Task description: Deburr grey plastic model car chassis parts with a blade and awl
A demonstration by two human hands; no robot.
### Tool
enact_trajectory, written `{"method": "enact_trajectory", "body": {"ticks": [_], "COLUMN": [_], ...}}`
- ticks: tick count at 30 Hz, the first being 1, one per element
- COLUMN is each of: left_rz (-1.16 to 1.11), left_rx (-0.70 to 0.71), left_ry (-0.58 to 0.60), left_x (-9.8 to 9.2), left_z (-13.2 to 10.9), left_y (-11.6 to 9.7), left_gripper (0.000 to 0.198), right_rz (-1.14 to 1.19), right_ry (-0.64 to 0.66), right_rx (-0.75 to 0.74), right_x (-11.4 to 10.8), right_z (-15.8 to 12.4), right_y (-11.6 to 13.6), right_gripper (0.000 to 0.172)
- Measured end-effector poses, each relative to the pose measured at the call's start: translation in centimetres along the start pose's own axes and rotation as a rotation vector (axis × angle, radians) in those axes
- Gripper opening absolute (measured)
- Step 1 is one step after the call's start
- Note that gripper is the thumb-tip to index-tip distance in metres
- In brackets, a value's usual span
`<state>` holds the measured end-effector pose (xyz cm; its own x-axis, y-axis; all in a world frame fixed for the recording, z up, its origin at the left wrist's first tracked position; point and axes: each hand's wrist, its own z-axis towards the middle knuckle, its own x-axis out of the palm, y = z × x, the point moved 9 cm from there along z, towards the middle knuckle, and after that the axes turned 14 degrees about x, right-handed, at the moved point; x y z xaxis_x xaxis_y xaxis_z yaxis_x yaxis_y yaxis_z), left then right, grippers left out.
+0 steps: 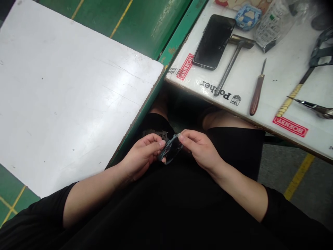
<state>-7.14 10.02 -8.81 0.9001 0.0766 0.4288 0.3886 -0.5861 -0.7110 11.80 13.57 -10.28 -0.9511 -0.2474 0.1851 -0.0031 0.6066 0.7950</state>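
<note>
My left hand [142, 156] and my right hand [199, 149] are held together above my black-clothed lap. Between their fingertips they pinch a small dark, glossy piece wound with a grey-blue cord [170, 149]. My fingers hide part of it, so its exact kind is unclear. Neither hand touches the white-topped bench [229, 83] ahead on the right, which holds a black smartphone [213, 41], a metal hammer [232, 66] and a wooden-handled knife [257, 92].
A white board [73, 97] on a green frame lies to the left. The bench also holds a yellow-wrapped tool handle [290, 100], a pointed metal tool [313, 109], a clear plastic bag [273, 24] and dark mesh [321, 48]. Yellow-lined green floor shows below.
</note>
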Motion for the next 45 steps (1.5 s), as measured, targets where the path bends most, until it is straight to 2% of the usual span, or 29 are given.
{"method": "enact_trajectory", "body": {"ticks": [6,12,17,23,28,35,40,45], "left_rz": [-0.005,0.012,0.041,0.266,0.415,0.357,0.295,0.216], "left_rx": [0.001,0.014,0.057,0.178,0.235,0.201,0.228,0.205], "left_ry": [-0.01,0.015,0.037,0.069,0.084,0.057,0.046,0.041], "left_x": [0.1,0.0,0.2,0.5,0.7,0.5,0.8,0.6], "left_z": [-0.1,0.0,0.1,-0.4,-0.9,-0.9,-0.9,-0.4], "left_y": [-0.2,-0.2,-0.8,-2.2,-2.4,-1.8,-2.1,-2.3], "left_gripper": [0.036,0.041,0.044,0.041,0.041,0.043,0.046,0.04], "right_rz": [0.012,-0.03,-0.046,-0.179,-0.361,-0.476,-0.478,-0.368], "right_ry": [-0.006,-0.017,-0.013,-0.032,-0.068,-0.112,-0.128,-0.154], "right_rx": [0.007,-0.001,-0.012,-0.005,-0.031,-0.079,-0.098,-0.088], "right_x": [-0.2,-0.2,-0.1,0.1,0.6,0.9,1.0,0.1], "right_z": [0.1,-0.1,-0.5,-0.7,-1.0,-1.3,-1.6,-1.6], "right_y": [-0.1,0.0,0.5,0.7,1.2,1.9,2.1,1.9], "right_gripper": [0.046,0.053,0.051,0.05,0.036,0.03,0.031,0.044]}}
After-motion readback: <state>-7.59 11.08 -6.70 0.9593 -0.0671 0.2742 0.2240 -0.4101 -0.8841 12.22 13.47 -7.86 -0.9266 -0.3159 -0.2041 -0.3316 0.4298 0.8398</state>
